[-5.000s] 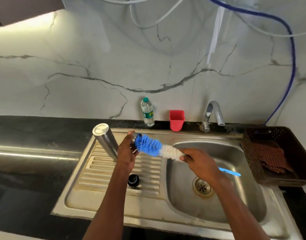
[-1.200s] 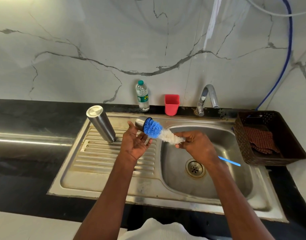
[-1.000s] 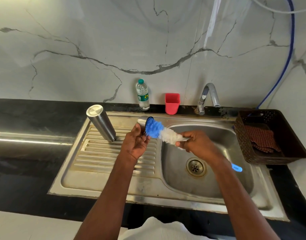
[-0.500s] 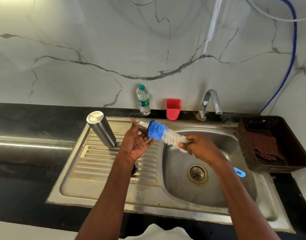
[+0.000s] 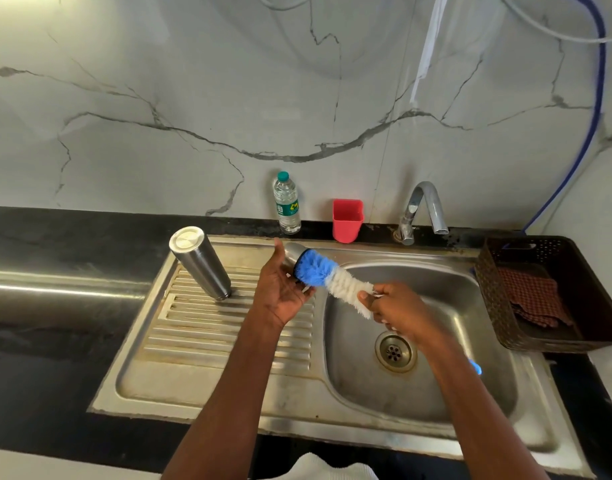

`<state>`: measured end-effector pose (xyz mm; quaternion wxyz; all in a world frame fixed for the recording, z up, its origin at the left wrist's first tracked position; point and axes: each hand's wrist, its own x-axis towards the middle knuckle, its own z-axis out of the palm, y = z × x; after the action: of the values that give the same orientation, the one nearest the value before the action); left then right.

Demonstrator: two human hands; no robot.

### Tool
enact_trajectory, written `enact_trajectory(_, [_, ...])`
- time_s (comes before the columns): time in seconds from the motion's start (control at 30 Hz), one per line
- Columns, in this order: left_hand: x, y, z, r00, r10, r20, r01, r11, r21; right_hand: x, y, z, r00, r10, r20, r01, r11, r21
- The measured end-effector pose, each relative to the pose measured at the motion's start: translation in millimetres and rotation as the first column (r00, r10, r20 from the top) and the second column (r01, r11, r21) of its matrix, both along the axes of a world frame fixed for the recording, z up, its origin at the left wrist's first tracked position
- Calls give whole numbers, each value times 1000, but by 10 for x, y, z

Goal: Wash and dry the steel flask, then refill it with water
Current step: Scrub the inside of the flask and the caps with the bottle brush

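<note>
The steel flask [image 5: 202, 268] stands upside down and tilted on the drainboard [image 5: 200, 327], apart from both hands. My left hand [image 5: 280, 292] holds the flask's steel cap [image 5: 292, 252] above the drainboard's right end, fingers curled under it. The blue head of a bottle brush [image 5: 316, 268] is pushed into the cap's mouth. My right hand [image 5: 398, 310] grips the brush over the sink basin [image 5: 470, 341], at the white bristles. The brush's blue handle tip [image 5: 475, 367] sticks out behind my right forearm.
A tap [image 5: 422, 209], a red plastic cup [image 5: 347, 220] and a small water bottle [image 5: 287, 202] stand along the back wall. A dark basket [image 5: 498, 306] holding a checked cloth [image 5: 533, 299] sits right of the sink. Black counter lies to the left.
The brush head stays in the cap, which my left hand has kept holding. The brush's handle end has swung lower, behind my right forearm. The flask has not moved.
</note>
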<state>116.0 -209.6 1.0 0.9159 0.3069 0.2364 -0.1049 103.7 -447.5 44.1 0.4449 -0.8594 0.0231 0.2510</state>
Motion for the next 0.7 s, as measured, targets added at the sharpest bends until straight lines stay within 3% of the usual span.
enact_trajectory(0.03, [38,-34,16,1000,2,-17,-1,999,44,-12,30,-10,989,58,134,-45,994,-98])
enact_trajectory(0.07, [72,-64,26,1000,12,-13,-12,998,69,-9,58,-11,988,66,141,-53,994,-94])
enact_trajectory(0.13, [107,-87,-5,998,55,26,-56,996,62,38,49,30,984,-16,-179,44,987,154])
enact_trajectory(0.17, [104,-82,-28,995,93,41,-95,995,44,40,19,68,932,-8,-362,101,966,237])
enact_trajectory(0.23, [102,-75,-66,982,174,66,-176,984,17,46,-60,106,872,28,-489,125,952,278])
enact_trajectory(0.5, [94,-131,-120,885,460,77,-459,830,316,-16,-25,24,986,-59,-153,73,994,87])
enact_trajectory(0.63, [-9,56,-138,920,392,11,-362,838,408,5,-203,7,999,-11,53,22,979,-201])
enact_trajectory(0.7, [-57,51,-148,934,352,-53,-307,872,381,-2,-216,5,992,-41,122,65,979,-194])
